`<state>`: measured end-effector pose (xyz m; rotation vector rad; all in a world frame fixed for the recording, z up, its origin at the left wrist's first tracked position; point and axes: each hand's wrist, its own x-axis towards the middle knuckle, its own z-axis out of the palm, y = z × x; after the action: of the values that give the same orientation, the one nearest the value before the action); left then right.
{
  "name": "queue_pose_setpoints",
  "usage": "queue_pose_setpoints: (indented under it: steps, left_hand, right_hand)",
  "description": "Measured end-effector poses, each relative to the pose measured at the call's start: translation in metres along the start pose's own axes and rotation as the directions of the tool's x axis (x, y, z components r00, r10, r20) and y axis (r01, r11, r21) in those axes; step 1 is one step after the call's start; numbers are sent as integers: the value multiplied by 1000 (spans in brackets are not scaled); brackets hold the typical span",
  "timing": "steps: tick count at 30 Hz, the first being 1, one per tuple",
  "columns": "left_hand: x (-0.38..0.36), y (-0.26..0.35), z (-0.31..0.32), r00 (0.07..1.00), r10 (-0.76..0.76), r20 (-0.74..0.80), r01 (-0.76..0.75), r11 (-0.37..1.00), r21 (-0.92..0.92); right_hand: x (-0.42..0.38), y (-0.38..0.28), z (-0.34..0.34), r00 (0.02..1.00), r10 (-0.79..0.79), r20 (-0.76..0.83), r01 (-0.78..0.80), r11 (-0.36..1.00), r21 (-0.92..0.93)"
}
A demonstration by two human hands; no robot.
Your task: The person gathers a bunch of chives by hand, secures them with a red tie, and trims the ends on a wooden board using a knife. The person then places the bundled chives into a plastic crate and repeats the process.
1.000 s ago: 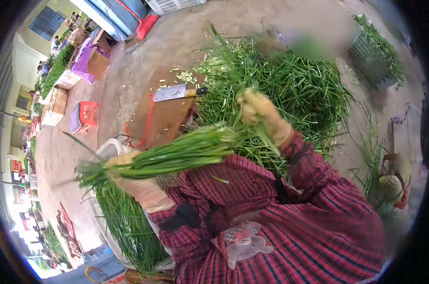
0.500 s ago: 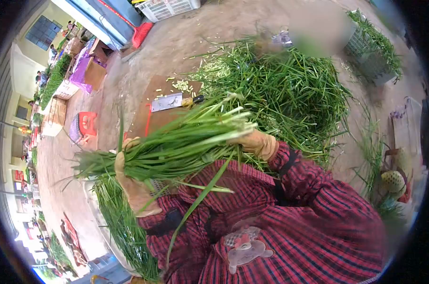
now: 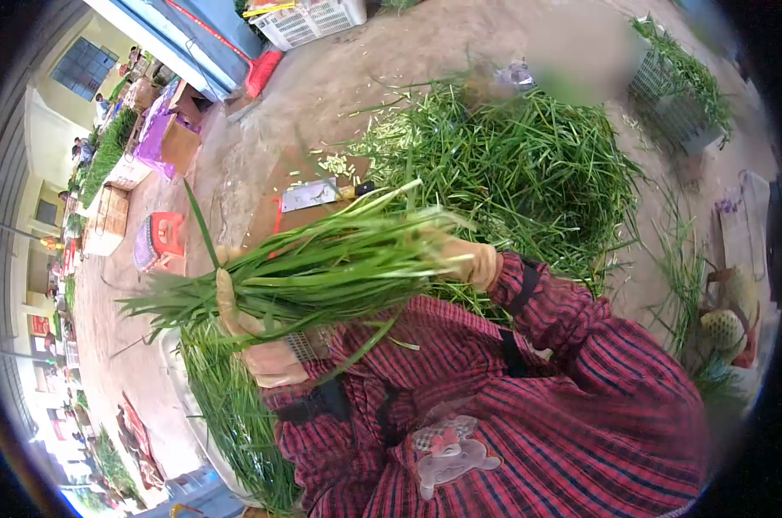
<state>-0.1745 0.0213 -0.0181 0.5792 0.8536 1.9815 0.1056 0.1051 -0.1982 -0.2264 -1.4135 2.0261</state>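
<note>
A loose bunch of garlic chives (image 3: 339,263), long green leaves with pale stem ends, lies across in front of my chest. My gloved left hand (image 3: 240,315) grips its leafy end, thumb and fingers around the leaves. At the pale end my gloved right hand (image 3: 460,257) is closed on the stems, its fingers partly blurred and covered. Just beyond the bunch, a cleaver (image 3: 309,195) with a yellow and black handle lies on a brown board (image 3: 270,223). Short cut stem pieces (image 3: 339,164) are scattered beside it.
A big heap of chives (image 3: 538,173) covers the floor ahead. Below my left arm is a container of more chives (image 3: 236,423). A filled crate (image 3: 680,104) stands at far right, a red stool (image 3: 167,237) at left, and a white crate (image 3: 309,24) at the back.
The leafy end of the bunch and my left hand have shifted slightly down. The stem ends are more spread out now. Both hands still hold the bunch.
</note>
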Motion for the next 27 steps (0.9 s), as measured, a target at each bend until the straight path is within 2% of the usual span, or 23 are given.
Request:
queue_pose_setpoints:
  steps: [2,3,4,5,6,7,8,9,10,11,12,13,14,16,17,18,19,20,22,23,24,26,27]
  left_hand:
    - [0,3,-5,999,39,-13,-38,996,83]
    - [4,7,-10,999,-32,-26,33,999,42]
    - [9,11,-14,994,-100,-33,100,995,-4]
    - [14,12,-22,996,-41,-84,45,998,53]
    - [23,17,-35,996,-33,-85,38,998,56]
    - [31,23,-51,995,27,-100,-18,996,92]
    - [34,27,-60,990,87,-112,-73,989,127]
    - [27,40,-44,999,-45,-27,50,976,213]
    - [24,43,-37,999,-40,-28,45,977,210]
    - [22,42,-30,992,57,-116,-27,968,249]
    - [21,38,-24,968,154,-197,-92,951,294]
    - [18,27,-14,940,254,-230,-178,936,304]
    - [15,21,-12,941,251,-226,-177,937,302]
    - [9,9,-8,984,140,-107,-125,982,139]
    - [7,0,0,968,208,-138,-182,967,178]
    - [1,-2,8,969,208,-136,-183,967,179]
    - [-5,1,18,966,208,-154,-190,974,126]
    - [-9,5,21,962,209,-175,-199,977,74]
    - [3,16,-3,970,194,-143,-185,980,74]
    - [10,20,-13,964,225,-145,-208,970,124]
    - [13,20,-22,956,254,-145,-229,958,171]
    - [13,22,-29,942,266,-206,-237,959,152]
    - [22,29,-52,960,250,-129,-226,958,174]
  right_hand:
    - [1,-74,49,981,-104,-165,108,994,10]
    - [0,-90,46,975,-223,20,195,801,-565]
    - [6,-91,45,916,-381,128,382,729,-567]
    - [0,-94,51,974,-223,-33,220,973,-74]
    - [-11,-102,59,997,7,-81,31,886,462]
    - [-20,-124,62,959,57,-277,76,891,447]
    - [-30,-141,59,880,103,-463,117,899,421]
    - [-42,-134,37,903,56,-426,200,823,532]
    - [-53,-121,11,919,4,-393,268,725,634]
    - [-58,-113,-7,932,4,-363,192,843,502]
    - [-52,-120,3,932,0,-364,195,844,499]
    - [-39,-131,23,918,67,-390,42,964,264]
    - [-25,-136,39,892,123,-434,-130,991,15]
    - [5,-125,55,890,160,-427,-229,967,-114]
    - [17,-114,56,897,75,-435,-157,976,-153]
    - [28,-106,57,899,-10,-438,-84,978,-193]
    - [35,-117,66,855,27,-518,-92,991,-99]
    - [35,-116,65,857,30,-514,-92,991,-96]
    - [29,-112,62,919,9,-395,-52,994,-100]
    - [25,-117,62,900,184,-395,-228,972,-66]
    - [17,-125,67,883,149,-446,-224,967,-120]
    - [4,-103,43,777,221,-589,-319,945,-67]
    - [-6,-100,30,713,208,-670,-286,958,-7]
